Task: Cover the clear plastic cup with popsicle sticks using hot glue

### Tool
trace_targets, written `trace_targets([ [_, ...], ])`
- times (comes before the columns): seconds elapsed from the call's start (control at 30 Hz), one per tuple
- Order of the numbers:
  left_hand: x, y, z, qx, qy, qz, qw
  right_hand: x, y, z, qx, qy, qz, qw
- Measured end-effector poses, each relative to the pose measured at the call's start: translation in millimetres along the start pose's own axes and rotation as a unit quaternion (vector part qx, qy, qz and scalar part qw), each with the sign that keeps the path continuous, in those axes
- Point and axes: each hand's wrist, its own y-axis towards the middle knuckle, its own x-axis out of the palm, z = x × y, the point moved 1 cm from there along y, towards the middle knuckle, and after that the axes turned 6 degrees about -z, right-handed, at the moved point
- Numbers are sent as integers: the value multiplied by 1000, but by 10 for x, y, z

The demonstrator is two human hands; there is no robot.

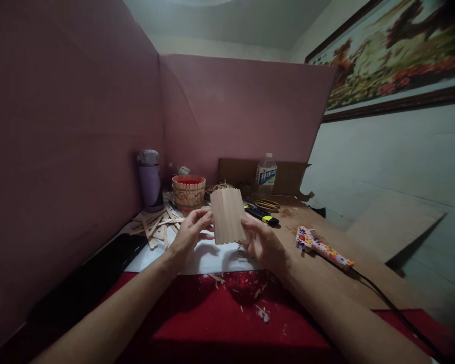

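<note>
Between my two hands is a panel of popsicle sticks (228, 216) joined side by side, held up above the table and facing me. My left hand (194, 228) pinches its left edge with thumb and fingers. On the panel's right edge, my right hand (261, 238) is closed, with its thumb near the front face. Under the panel lies a white sheet (208, 263). Loose popsicle sticks (157, 225) are heaped to the left of my left hand. A yellow and black utility knife (263, 216) lies just beyond my right hand.
A floral-wrapped glue gun (322, 247) with a black cord lies on the brown board at right. Behind stand a purple bottle (150, 181), a round stick basket (188, 194) and a clear plastic bottle (266, 174). Wood scraps (263, 314) litter the red cloth (212, 323).
</note>
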Motion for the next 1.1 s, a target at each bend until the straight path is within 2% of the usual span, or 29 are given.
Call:
trace_targets([
  [0.1, 42, -18, 1, -20, -12, -73, 997, -34, 0, 21, 8, 12, 9, 1000],
  [0.2, 27, -8, -27, -1, -5, -87, 996, -48, -2, 33, 11, 17, 6, 1000],
  [0.43, -24, 18, -42, -3, 10, -62, 998, -51, -14, 44, 43, 21, -28, 998],
  [0.63, -67, 51, -9, 2, -1, 1, 1000, -100, -19, 65, 85, 54, -2, 995],
  [0.73, -89, 57, 6, 24, 1, 48, 999, -100, -9, 74, 94, 76, -9, 993],
  [0.83, -75, 37, 36, 56, 31, 54, 996, -81, 0, 57, 89, 96, -34, 991],
  [0.93, -37, 8, 30, 40, 61, 5, 997, -69, -2, 36, 85, 104, -39, 990],
  [1.1, 54, -48, -64, -55, -11, -168, 984, -101, -3, 86, 68, 99, -67, 990],
])
